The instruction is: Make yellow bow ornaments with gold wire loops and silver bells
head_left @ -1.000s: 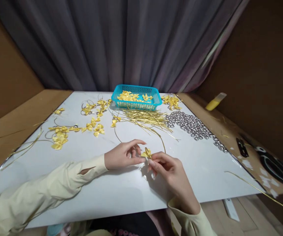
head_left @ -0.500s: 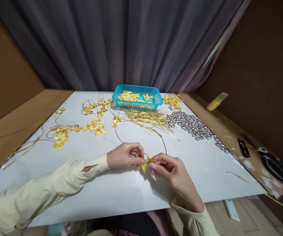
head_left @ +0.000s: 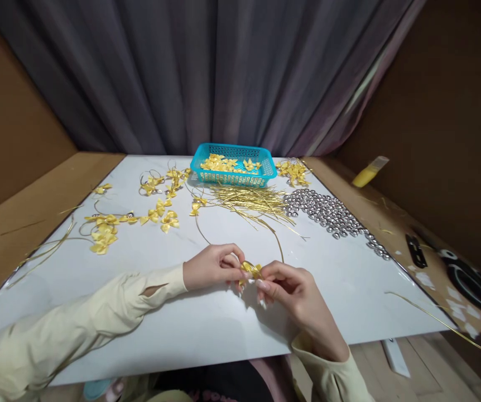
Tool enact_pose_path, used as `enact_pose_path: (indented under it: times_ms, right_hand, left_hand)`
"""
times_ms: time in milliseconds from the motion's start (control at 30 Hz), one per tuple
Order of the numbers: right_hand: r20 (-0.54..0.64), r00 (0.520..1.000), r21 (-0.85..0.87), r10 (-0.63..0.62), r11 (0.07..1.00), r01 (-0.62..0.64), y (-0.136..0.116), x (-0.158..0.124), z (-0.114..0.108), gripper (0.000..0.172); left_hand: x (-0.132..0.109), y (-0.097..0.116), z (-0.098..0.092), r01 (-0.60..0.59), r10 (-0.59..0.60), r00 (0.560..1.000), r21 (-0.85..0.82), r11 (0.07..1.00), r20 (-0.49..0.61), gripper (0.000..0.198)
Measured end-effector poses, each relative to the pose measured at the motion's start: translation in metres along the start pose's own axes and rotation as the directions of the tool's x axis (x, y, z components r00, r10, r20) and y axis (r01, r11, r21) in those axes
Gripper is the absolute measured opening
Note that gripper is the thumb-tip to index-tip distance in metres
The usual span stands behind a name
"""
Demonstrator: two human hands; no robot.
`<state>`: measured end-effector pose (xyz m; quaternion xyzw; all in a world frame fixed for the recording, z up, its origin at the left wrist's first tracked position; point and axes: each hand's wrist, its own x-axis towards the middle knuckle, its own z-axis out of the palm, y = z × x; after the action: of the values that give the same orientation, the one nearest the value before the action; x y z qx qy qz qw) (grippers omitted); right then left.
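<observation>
Between my two hands, just above the white tabletop, is a small yellow ribbon bow (head_left: 251,270) with gold cord looped about it. My left hand (head_left: 217,266) pinches the bow's left side between thumb and finger. From the other side my right hand (head_left: 286,283) pinches its right edge, where the gold cord meets it. How the cord passes through or around the bow is hidden by my fingertips. A curved gold cord (head_left: 279,245) arcs up from near my right hand toward a pile of cut gold cords (head_left: 251,201).
Behind the cords stands a blue basket (head_left: 232,180) holding yellow bows. Silver bells or beads (head_left: 328,213) spread on the right. Bows on cords (head_left: 104,239) lie at left, more bows (head_left: 294,174) at back right. Black scissors (head_left: 472,282) and a glue bottle (head_left: 369,172) sit right.
The bow has turned between my fingers: its lower tip no longer hangs down and the gold cord now shows across its top. Both hands stay almost in place.
</observation>
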<state>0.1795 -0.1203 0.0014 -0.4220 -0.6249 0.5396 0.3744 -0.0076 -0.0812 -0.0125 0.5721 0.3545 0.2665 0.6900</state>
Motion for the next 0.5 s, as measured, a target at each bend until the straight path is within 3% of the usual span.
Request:
enact_pose_path:
  times_ms: [333,500]
  right_hand:
    - [0.027,1.0,0.046,-0.007,0.999,0.006,-0.0015,-0.0003,-0.0014,0.017]
    - [-0.006,1.0,0.147,0.027,0.989,-0.026,-0.0024,0.0004,-0.0014,0.017]
  left_hand:
    - [-0.0023,0.0002,0.0027,-0.05,0.046,0.997,0.065,0.997,0.064,0.032]
    - [-0.0071,-0.0013,0.004,-0.122,0.131,0.991,0.189,0.974,-0.035,0.028]
